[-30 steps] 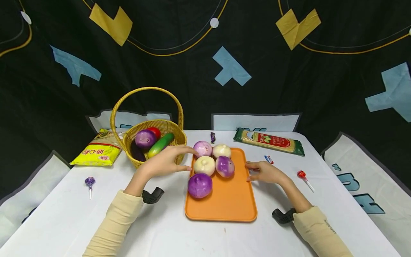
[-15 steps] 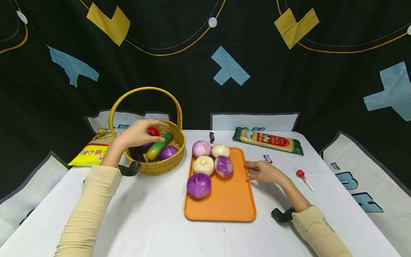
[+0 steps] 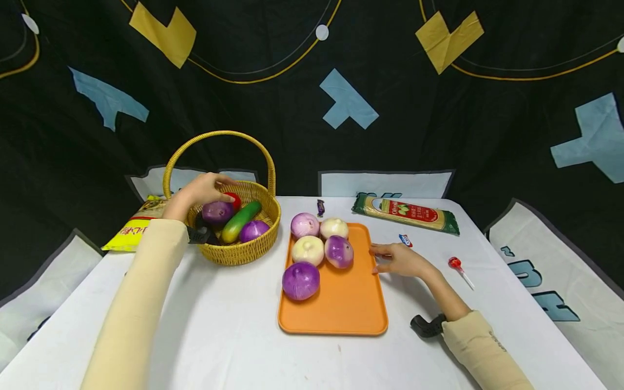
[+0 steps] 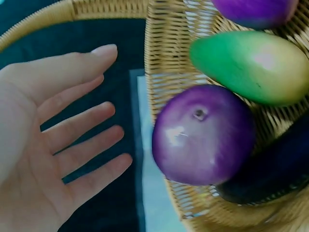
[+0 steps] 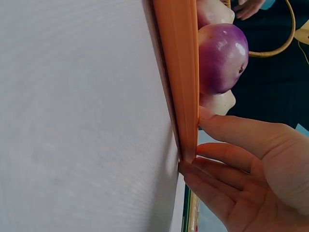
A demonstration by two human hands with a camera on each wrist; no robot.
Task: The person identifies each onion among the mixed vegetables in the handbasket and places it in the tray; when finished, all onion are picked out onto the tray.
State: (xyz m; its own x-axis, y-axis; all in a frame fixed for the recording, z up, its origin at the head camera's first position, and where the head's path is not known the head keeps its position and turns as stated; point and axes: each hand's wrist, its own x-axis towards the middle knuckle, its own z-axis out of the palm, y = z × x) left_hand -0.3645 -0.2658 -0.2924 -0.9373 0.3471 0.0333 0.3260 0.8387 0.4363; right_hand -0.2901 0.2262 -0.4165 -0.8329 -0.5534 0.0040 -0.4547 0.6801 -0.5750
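Observation:
My left hand (image 3: 200,190) hovers over the far left side of a yellow wicker basket (image 3: 244,250), fingers straight. In the left wrist view the open palm (image 4: 58,145) lies beside a purple onion (image 4: 203,135) without touching it. The basket also holds a green cucumber (image 3: 239,221), a second purple onion (image 3: 252,231), something red (image 3: 235,200) and a dark eggplant (image 4: 270,174). An orange tray (image 3: 341,303) carries several purple and white onions (image 3: 301,280). My right hand (image 3: 397,259) rests on the table, fingertips (image 5: 212,123) against the tray's right rim (image 5: 186,72).
A yellow packet (image 3: 128,232) lies left of the basket. A green spaghetti packet (image 3: 407,214) lies at the back right. A red lollipop (image 3: 458,265) and a small wrapped sweet (image 3: 404,240) sit right of my right hand; another sweet (image 3: 322,207) lies behind the tray. A white cloth covers the table.
My left hand has moved from beside the tray's onions up and left to the basket's far side. The right hand has stayed at the tray's rim.

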